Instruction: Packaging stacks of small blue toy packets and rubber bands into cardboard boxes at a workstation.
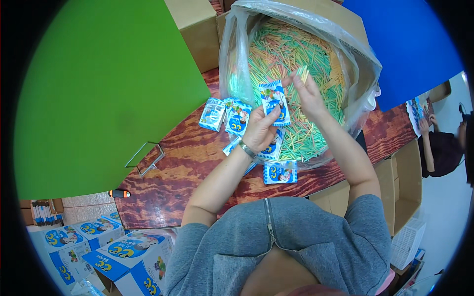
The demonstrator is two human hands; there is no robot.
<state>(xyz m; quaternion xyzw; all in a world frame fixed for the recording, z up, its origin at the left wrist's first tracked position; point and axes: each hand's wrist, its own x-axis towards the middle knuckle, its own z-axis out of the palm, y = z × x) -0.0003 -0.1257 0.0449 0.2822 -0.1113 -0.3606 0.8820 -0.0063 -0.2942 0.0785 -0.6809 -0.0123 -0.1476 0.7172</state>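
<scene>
My left hand is closed on a small blue-and-white packet, its thumb across the front. My right hand pinches a few pastel sticks just to the right of the packet's top. Both hands are over a large heap of green, yellow and pink sticks. A clear plastic liner in a cardboard box surrounds the heap. More packets lie about my left hand: one at the far left, another beside it, and one nearer me.
A green panel covers the left, a blue panel the upper right. A bent metal handle sits on the red wood-patterned table. Printed cartons stand lower left, an open cardboard box on the right. Another person is at far right.
</scene>
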